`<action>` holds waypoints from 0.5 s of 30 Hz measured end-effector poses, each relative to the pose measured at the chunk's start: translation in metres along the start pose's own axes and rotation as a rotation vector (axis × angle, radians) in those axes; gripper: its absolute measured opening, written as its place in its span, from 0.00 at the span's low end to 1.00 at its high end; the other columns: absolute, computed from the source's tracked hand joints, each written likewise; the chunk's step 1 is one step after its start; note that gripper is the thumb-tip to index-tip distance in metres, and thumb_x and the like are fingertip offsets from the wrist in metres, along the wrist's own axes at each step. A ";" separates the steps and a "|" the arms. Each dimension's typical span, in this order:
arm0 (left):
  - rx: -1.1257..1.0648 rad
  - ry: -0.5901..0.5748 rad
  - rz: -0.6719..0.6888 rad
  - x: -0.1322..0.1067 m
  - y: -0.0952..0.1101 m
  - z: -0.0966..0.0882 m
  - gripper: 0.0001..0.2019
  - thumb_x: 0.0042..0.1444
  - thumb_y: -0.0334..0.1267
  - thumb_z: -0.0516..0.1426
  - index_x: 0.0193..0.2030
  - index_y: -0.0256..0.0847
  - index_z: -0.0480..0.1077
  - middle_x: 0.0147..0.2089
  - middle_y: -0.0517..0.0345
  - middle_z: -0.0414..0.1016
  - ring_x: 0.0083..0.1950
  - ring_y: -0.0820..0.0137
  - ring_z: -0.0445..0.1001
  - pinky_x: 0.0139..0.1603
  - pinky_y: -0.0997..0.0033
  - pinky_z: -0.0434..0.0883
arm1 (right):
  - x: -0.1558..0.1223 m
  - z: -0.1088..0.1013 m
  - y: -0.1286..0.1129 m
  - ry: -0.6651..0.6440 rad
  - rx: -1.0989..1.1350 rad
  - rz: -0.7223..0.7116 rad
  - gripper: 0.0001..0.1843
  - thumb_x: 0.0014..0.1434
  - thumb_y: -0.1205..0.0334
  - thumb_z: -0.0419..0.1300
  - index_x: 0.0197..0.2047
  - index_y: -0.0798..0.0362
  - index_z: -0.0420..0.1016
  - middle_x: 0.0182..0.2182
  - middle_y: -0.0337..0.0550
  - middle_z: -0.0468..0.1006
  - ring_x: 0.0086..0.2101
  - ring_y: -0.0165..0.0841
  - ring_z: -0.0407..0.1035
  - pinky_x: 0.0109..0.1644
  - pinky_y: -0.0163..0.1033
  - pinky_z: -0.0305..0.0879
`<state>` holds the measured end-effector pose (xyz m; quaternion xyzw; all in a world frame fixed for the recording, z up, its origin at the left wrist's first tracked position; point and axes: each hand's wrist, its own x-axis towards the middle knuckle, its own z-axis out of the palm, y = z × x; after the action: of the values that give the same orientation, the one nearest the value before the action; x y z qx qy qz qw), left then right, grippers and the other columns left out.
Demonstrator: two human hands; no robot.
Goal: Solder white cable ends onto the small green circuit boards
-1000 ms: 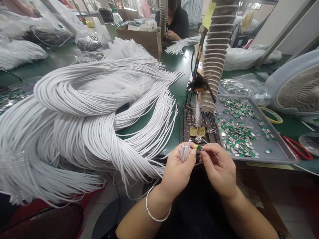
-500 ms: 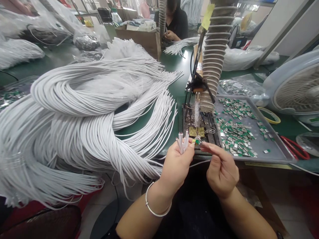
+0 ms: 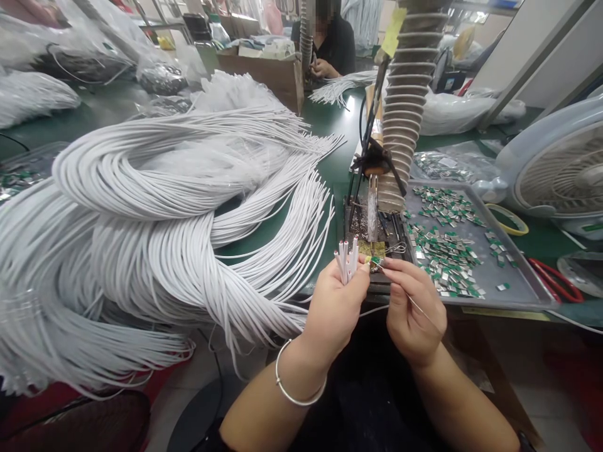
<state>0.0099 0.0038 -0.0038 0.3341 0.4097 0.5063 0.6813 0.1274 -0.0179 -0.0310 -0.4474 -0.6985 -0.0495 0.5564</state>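
Observation:
My left hand is closed round a small bundle of white cable ends that stick up above the fingers. Between its thumb and finger it also pinches a small green connector board. My right hand is closed in a pinch on a thin solder wire, whose tip meets the board. Both hands sit under the tip of the fixed soldering iron, over the black stand at the table's front edge.
A huge heap of white cables fills the left of the green table. A grey tray of green connector boards lies right of the stand, with a ribbed fume hose, a white fan and red-handled scissors nearby. A person works at the far end.
Both hands have risen from the table's edge toward the iron tip. The right hand, stretched out half a second ago, has pinched the solder wire close to the board.

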 end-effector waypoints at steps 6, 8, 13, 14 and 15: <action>-0.009 0.004 0.015 0.001 0.002 0.001 0.07 0.51 0.36 0.60 0.35 0.37 0.68 0.21 0.71 0.55 0.20 0.82 0.48 0.23 0.79 0.54 | 0.002 0.001 0.000 0.001 -0.008 -0.016 0.16 0.57 0.75 0.54 0.46 0.52 0.72 0.42 0.50 0.77 0.44 0.37 0.74 0.45 0.46 0.75; -0.017 0.001 0.015 0.001 0.003 0.002 0.06 0.52 0.36 0.59 0.35 0.37 0.68 0.21 0.71 0.56 0.20 0.82 0.48 0.24 0.79 0.55 | 0.004 0.001 0.000 0.007 -0.015 -0.026 0.15 0.58 0.75 0.53 0.46 0.52 0.72 0.41 0.50 0.78 0.43 0.37 0.74 0.44 0.46 0.75; -0.030 -0.008 0.020 -0.001 0.006 0.003 0.03 0.54 0.33 0.57 0.34 0.37 0.67 0.22 0.70 0.57 0.20 0.83 0.48 0.25 0.80 0.57 | 0.006 0.002 0.000 0.032 -0.027 -0.052 0.14 0.58 0.76 0.54 0.45 0.54 0.73 0.41 0.50 0.78 0.43 0.37 0.74 0.44 0.45 0.75; -0.032 -0.011 0.021 -0.001 0.006 0.003 0.03 0.55 0.33 0.57 0.34 0.37 0.67 0.22 0.70 0.57 0.20 0.83 0.48 0.25 0.80 0.58 | 0.006 0.003 0.000 0.032 -0.026 -0.051 0.14 0.58 0.76 0.54 0.45 0.54 0.73 0.41 0.50 0.77 0.43 0.37 0.74 0.44 0.45 0.75; -0.030 -0.014 0.024 -0.001 0.006 0.003 0.02 0.55 0.33 0.57 0.34 0.37 0.67 0.22 0.70 0.57 0.20 0.83 0.48 0.26 0.81 0.58 | 0.006 0.003 0.000 0.033 -0.024 -0.051 0.14 0.58 0.76 0.54 0.45 0.54 0.73 0.41 0.50 0.77 0.43 0.37 0.74 0.45 0.45 0.75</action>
<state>0.0097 0.0041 0.0033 0.3322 0.3933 0.5183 0.6829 0.1257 -0.0130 -0.0272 -0.4354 -0.6996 -0.0795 0.5609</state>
